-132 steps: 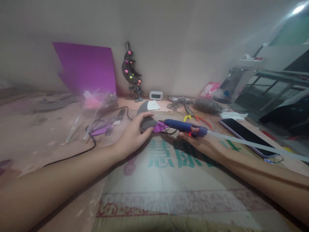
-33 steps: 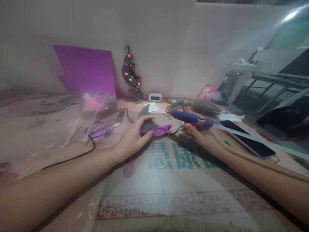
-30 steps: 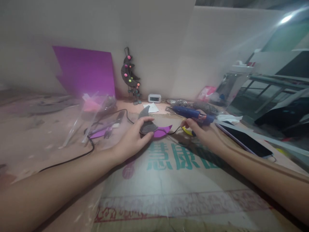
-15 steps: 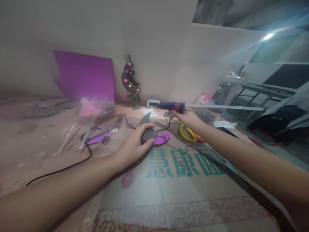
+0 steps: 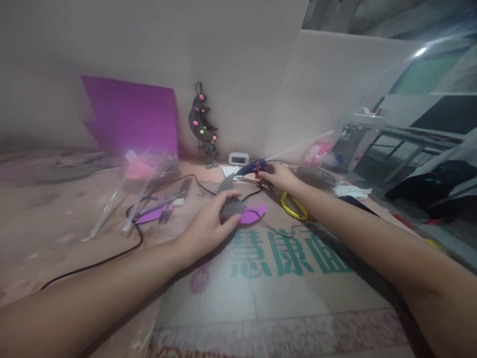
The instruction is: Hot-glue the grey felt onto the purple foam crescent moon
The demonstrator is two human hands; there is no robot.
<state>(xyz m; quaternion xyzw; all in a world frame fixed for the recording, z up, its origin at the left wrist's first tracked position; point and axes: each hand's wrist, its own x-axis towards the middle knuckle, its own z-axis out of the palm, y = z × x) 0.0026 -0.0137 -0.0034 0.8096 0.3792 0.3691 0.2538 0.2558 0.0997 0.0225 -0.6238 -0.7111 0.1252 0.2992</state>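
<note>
Between the thumb and fingers of my left hand (image 5: 212, 216) is a grey crescent-shaped piece (image 5: 231, 205), its pointed tip rising away from me. My right hand (image 5: 279, 177) grips a blue hot glue gun (image 5: 255, 168), whose nozzle points left and down, close to the crescent's tip; whether they touch I cannot tell. A clear glue stick (image 5: 298, 147) juts from the gun's back end. Beside the grey piece lies a purple leaf-shaped scrap (image 5: 254, 214). Yellow-handled scissors (image 5: 294, 206) rest below my right wrist, partly hidden by the forearm.
A printed cardboard sheet (image 5: 283, 298) covers the near table. A black cord (image 5: 100, 261) winds across the left, near loose glue sticks (image 5: 108, 211) and a utility knife (image 5: 158, 205). Against the wall are a purple sheet (image 5: 134, 117), a decorated moon ornament (image 5: 199, 122) and a small digital clock (image 5: 238, 159).
The glue gun has moved left and down and now tilts, its nozzle nearer the crescent's tip. My left hand keeps its hold on the grey piece.
</note>
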